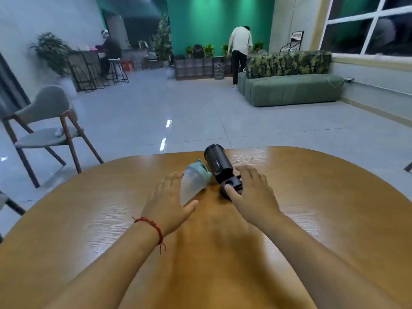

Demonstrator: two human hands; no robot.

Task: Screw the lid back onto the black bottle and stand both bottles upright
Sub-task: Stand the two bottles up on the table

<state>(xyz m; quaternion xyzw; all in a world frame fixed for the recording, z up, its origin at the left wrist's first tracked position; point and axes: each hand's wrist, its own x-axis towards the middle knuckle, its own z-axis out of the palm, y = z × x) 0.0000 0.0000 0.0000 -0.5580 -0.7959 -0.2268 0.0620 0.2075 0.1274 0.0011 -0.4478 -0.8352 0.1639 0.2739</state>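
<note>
Just below frame centre the black bottle (218, 163) and clear bottle (193, 183) lie sideways on the table (312, 197), so we'd grip their rigid, probably light (likely slick) barrels, left hand (169, 202) spread open, right hand (252, 192) loosely touching the lid (231, 186).

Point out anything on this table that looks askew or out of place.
Both bottles lie on their sides on the table. The black bottle points away, its lid by the right hand. The clear bottle rests against the left hand.
</note>
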